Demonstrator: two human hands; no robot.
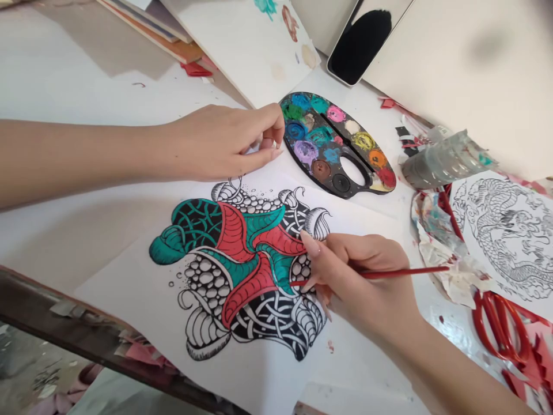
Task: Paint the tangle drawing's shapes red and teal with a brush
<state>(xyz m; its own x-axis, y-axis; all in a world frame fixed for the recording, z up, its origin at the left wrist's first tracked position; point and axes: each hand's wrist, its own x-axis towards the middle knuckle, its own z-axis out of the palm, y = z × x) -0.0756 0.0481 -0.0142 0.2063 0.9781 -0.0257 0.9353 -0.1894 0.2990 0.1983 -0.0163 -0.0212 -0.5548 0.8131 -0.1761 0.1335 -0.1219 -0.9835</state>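
A thin red paintbrush (401, 272) is pinched in my right hand (358, 276), its tip on a teal section in the lower middle of the patterned drawing (254, 265). The black-line drawing on white paper has several teal and red painted leaf shapes; other parts are black and white. Above the drawing, my left hand (233, 138) has its fingers curled and thumb drawn in, right at the left edge of the paint palette (345, 138). Whether those fingers grip anything is hidden. The dark oval palette holds wells of many colours and has a thumb hole.
A paint-stained cup (447, 161) stands right of the palette, near crumpled stained paper (444, 265). Red-handled scissors (501, 325) and a dragon line drawing (510, 230) lie at right. A phone (360, 43) leans at the back. The table edge (52, 328) runs lower left.
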